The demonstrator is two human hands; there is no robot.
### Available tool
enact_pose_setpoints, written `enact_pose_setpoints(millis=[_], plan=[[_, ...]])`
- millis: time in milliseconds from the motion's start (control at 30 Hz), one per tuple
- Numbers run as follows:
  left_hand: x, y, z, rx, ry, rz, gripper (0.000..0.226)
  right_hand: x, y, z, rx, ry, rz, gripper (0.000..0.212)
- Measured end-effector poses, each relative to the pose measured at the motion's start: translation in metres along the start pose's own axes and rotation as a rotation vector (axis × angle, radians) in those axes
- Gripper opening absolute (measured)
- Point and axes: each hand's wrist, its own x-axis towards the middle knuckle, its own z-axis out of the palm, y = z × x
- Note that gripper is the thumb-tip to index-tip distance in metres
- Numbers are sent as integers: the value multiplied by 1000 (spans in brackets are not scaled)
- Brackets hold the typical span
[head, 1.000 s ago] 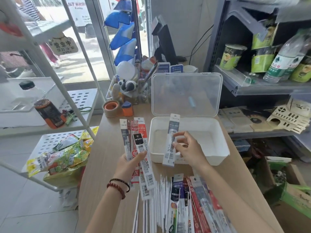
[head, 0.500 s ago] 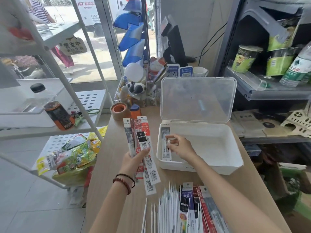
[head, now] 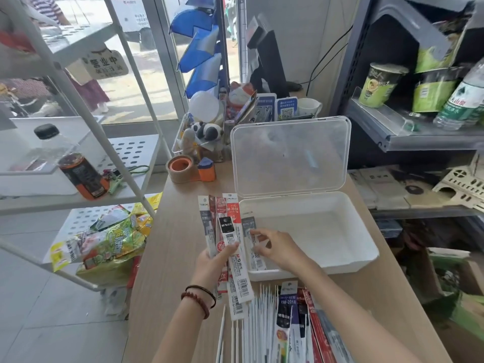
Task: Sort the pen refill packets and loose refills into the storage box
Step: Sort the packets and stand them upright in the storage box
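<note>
Head camera: left hand point(head: 213, 263) grips a fan of red, grey and white refill packets point(head: 227, 226) over the wooden counter point(head: 178, 244); right hand point(head: 280, 248) pinches one grey-white packet point(head: 248, 226) at the left end of the open white plastic storage box point(head: 327, 269).

Bright window daylight, wide-angle edge distortion

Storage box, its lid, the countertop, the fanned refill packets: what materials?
White rectangular storage box: opaque matte plastic, likely; smooth moulded rim.
Hinged clear lid: frosted translucent plastic; the background shows blurred through it.
Pale countertop: wood-grain, probably matte laminate; even streaks.
Fanned refill packets in the left hand: thin printed plastic film, seemingly; slight sheen.
</note>
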Motion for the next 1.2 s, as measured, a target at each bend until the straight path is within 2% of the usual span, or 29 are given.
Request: enact_pose_setpoints(millis=[133, 300, 400, 500, 633, 800, 900, 1067, 1200], plan=[[-4, -5, -2, -16, 5, -8, 22, 2, 1, 3, -81, 31, 26, 51], [-7, -10, -3, -24, 28, -27, 24, 8, -2, 6, -309, -13, 27, 62], [-10, -11, -3, -27, 42, -38, 23, 8, 1, 4, -343, -26, 52, 63], [-12, -9, -1, -34, 60, -20, 22, 6, 2, 3, -232, -22, 55, 55], [-14, -4, 0, -25, 108, 20, 19, -1, -2, -3, -31, 119, -64, 36], [-16, 0, 2, 43, 50, 43, 23, -16, -9, -11, 334, 155, -209, 45], [-18, 2, 7, 85, 6, 73, 24, -20, -13, -14, 459, 155, -253, 39], [-23, 5, 15, 48, -19, 93, 16, -17, -7, -16, 565, 117, -216, 22], [-23, 4, 15, -1, 32, 70, 8, -16, -6, -16, 627, 102, -157, 26]])
